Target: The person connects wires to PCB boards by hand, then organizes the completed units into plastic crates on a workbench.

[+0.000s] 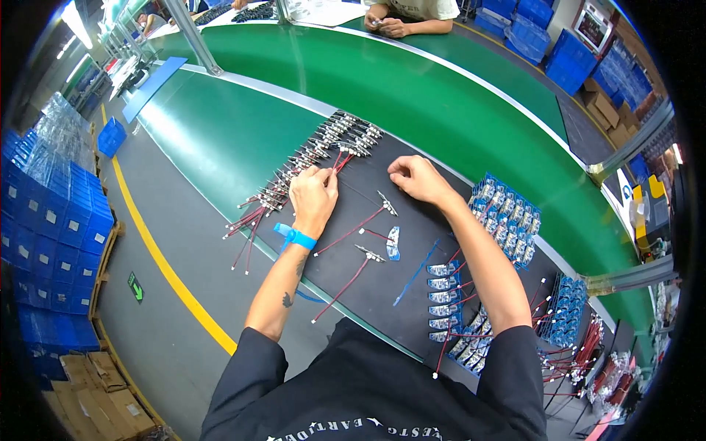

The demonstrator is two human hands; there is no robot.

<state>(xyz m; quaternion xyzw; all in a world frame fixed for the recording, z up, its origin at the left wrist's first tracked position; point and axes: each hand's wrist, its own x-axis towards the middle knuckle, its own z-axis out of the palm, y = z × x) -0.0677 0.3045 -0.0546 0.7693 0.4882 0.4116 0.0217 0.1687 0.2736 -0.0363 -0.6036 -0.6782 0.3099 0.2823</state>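
Observation:
My left hand (314,195), with a blue wrist strap (296,237), is at the edge of a long pile of small wired parts (312,154). Its fingers are pinched at some red wires (340,160) that run into the pile. My right hand (418,178) hovers over the black mat (353,198) with its fingers curled together; anything in them is hidden. Between my forearms lie a small part with a dark red wire (387,203), another wired part (370,254) nearer me, and a blue-and-white circuit board (393,242) with a short wire.
Beneath my right forearm are rows of blue-and-white boards (443,298), with a stacked block of boards (507,217) beyond. A blue strip (417,272) lies on the mat. Red wire bundles (588,338) are at right. A green conveyor (471,110) curves behind; metal posts (193,37) rise beside it.

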